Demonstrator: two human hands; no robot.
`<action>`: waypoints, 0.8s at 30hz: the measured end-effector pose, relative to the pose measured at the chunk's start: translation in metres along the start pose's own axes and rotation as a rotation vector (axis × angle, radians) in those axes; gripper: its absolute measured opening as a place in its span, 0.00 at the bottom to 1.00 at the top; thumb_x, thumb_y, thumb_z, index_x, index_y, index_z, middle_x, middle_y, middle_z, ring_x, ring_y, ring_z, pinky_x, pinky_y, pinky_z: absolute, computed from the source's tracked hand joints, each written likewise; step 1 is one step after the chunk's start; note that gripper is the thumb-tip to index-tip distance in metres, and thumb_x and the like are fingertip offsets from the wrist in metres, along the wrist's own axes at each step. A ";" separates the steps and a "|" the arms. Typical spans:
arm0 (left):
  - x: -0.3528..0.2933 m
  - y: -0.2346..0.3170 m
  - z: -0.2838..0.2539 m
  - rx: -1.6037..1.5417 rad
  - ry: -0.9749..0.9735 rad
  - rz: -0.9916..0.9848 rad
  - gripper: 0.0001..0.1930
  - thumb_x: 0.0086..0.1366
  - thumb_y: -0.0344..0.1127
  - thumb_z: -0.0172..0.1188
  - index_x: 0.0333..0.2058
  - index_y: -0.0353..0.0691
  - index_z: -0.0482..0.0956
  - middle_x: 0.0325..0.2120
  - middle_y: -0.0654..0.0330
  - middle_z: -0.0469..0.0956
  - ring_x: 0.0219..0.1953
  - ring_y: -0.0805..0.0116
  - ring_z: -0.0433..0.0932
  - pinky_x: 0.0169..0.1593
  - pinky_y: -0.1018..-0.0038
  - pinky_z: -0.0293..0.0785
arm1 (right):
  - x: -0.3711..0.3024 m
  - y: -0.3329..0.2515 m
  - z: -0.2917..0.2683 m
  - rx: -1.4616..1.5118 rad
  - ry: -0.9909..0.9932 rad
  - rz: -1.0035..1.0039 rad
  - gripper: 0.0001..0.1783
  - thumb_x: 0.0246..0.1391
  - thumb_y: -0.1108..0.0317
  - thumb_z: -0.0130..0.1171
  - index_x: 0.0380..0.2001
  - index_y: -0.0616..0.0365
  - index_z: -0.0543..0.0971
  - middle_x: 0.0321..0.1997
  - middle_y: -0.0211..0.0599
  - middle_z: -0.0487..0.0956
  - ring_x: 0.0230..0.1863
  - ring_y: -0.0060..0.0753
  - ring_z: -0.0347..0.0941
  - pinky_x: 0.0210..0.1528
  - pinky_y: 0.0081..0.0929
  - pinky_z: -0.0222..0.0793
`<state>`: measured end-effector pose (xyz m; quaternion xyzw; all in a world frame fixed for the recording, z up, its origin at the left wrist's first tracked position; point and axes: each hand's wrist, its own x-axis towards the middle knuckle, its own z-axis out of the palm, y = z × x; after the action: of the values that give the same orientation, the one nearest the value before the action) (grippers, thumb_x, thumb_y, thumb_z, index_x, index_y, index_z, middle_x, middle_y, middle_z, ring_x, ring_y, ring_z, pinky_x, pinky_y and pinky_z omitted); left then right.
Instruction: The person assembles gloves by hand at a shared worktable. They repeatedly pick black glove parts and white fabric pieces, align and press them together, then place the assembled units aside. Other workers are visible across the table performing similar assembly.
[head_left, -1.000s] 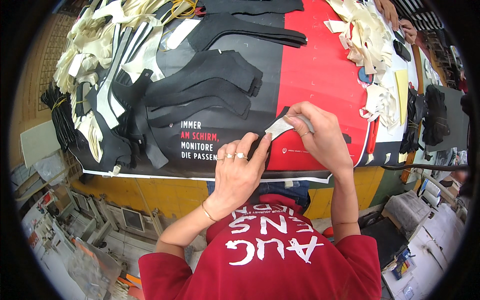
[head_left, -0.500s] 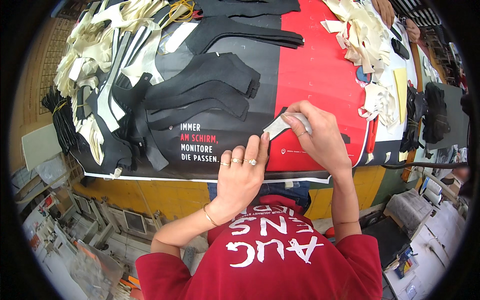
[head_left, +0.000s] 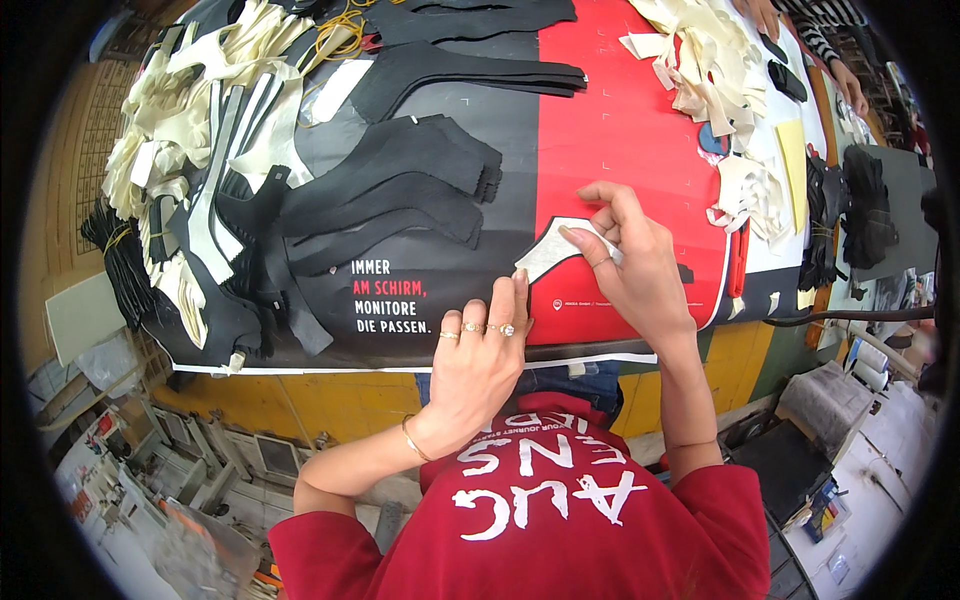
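Note:
A small curved white fabric piece (head_left: pixel 548 252) with a thin black edge lies flat on the printed table cover, between my two hands. My left hand (head_left: pixel 482 340), wearing rings, has its fingers stretched forward, and its index fingertip presses on the piece's left end. My right hand (head_left: pixel 640 265) rests its thumb on the upper right part of the piece. Its index finger is raised away from the thumb, and the other fingers are partly hidden behind the hand. To the left lie stacked black curved fabric pieces (head_left: pixel 390 180), close to several black and white strips (head_left: pixel 215 205).
Heaps of cream fabric pieces lie at the far left (head_left: pixel 180 90) and far right (head_left: pixel 700 70). Yellow cord (head_left: pixel 340 35) is at the back. Red-handled scissors (head_left: pixel 738 265) and black bundles (head_left: pixel 865 210) are on the right. Another person's hand (head_left: pixel 850 90) shows at the upper right.
The white piece now lies flatter, with more of it showing. My right index finger has lifted away from the thumb. My left hand stays at the piece's left end. The view has shifted slightly.

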<state>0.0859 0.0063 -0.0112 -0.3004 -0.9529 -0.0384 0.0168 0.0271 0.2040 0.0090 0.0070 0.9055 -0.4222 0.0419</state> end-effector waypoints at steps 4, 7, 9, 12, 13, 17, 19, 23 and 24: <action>0.000 -0.003 -0.002 -0.032 -0.005 0.015 0.33 0.58 0.39 0.67 0.61 0.33 0.70 0.52 0.59 0.68 0.40 0.65 0.70 0.45 0.69 0.68 | 0.000 0.000 0.003 0.005 0.016 -0.001 0.15 0.58 0.73 0.63 0.47 0.62 0.72 0.28 0.47 0.75 0.30 0.50 0.76 0.33 0.41 0.71; 0.000 -0.003 -0.003 -0.031 -0.020 0.021 0.34 0.58 0.39 0.67 0.62 0.33 0.70 0.52 0.59 0.67 0.40 0.65 0.70 0.45 0.70 0.68 | -0.002 0.000 0.004 -0.023 0.025 -0.010 0.16 0.58 0.73 0.62 0.47 0.62 0.72 0.30 0.49 0.77 0.32 0.53 0.77 0.34 0.42 0.72; 0.001 -0.003 -0.004 -0.036 -0.025 0.017 0.34 0.58 0.40 0.67 0.61 0.33 0.70 0.52 0.59 0.68 0.41 0.65 0.71 0.45 0.69 0.68 | -0.004 -0.001 0.006 -0.045 0.030 -0.014 0.16 0.58 0.73 0.62 0.47 0.62 0.71 0.32 0.50 0.78 0.34 0.55 0.78 0.35 0.44 0.73; 0.007 -0.006 -0.011 -0.094 -0.031 0.004 0.33 0.57 0.40 0.67 0.61 0.34 0.71 0.52 0.57 0.68 0.42 0.62 0.71 0.48 0.66 0.68 | -0.005 -0.003 0.010 -0.125 0.080 -0.068 0.14 0.59 0.71 0.61 0.46 0.61 0.71 0.33 0.49 0.79 0.35 0.55 0.79 0.34 0.44 0.75; 0.009 -0.009 -0.015 -0.141 -0.030 0.002 0.33 0.57 0.40 0.67 0.60 0.34 0.71 0.52 0.57 0.69 0.43 0.61 0.72 0.48 0.65 0.68 | -0.007 -0.004 0.011 -0.174 0.087 -0.069 0.14 0.59 0.70 0.61 0.45 0.60 0.71 0.34 0.48 0.79 0.35 0.54 0.79 0.34 0.44 0.75; 0.026 -0.010 -0.024 -0.376 0.060 -0.001 0.37 0.56 0.38 0.69 0.63 0.34 0.66 0.61 0.49 0.66 0.59 0.52 0.69 0.59 0.57 0.65 | -0.012 -0.005 0.014 -0.356 0.117 0.042 0.14 0.60 0.62 0.61 0.43 0.57 0.71 0.34 0.44 0.80 0.31 0.52 0.80 0.30 0.41 0.75; 0.039 -0.005 -0.020 -0.596 0.053 0.064 0.41 0.56 0.36 0.69 0.66 0.32 0.60 0.68 0.43 0.57 0.70 0.45 0.58 0.67 0.52 0.58 | -0.014 -0.004 0.012 -0.404 0.138 0.103 0.15 0.60 0.60 0.62 0.42 0.56 0.72 0.33 0.41 0.80 0.29 0.51 0.80 0.28 0.40 0.74; 0.055 0.004 -0.002 -0.611 -0.109 0.090 0.44 0.62 0.47 0.63 0.70 0.34 0.53 0.72 0.47 0.49 0.74 0.52 0.51 0.72 0.56 0.50 | -0.019 0.004 0.002 -0.386 0.204 0.105 0.16 0.58 0.58 0.64 0.41 0.56 0.73 0.28 0.38 0.80 0.26 0.47 0.79 0.26 0.37 0.72; 0.055 0.005 0.000 -0.564 -0.140 0.100 0.44 0.63 0.50 0.62 0.70 0.34 0.53 0.73 0.47 0.48 0.74 0.53 0.50 0.72 0.55 0.49 | -0.022 0.006 0.000 -0.372 0.209 0.109 0.16 0.57 0.58 0.65 0.41 0.56 0.74 0.27 0.37 0.80 0.25 0.46 0.79 0.26 0.36 0.72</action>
<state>0.0438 0.0416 -0.0076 -0.3419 -0.8874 -0.2799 -0.1315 0.0489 0.2088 0.0062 0.0920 0.9654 -0.2422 -0.0288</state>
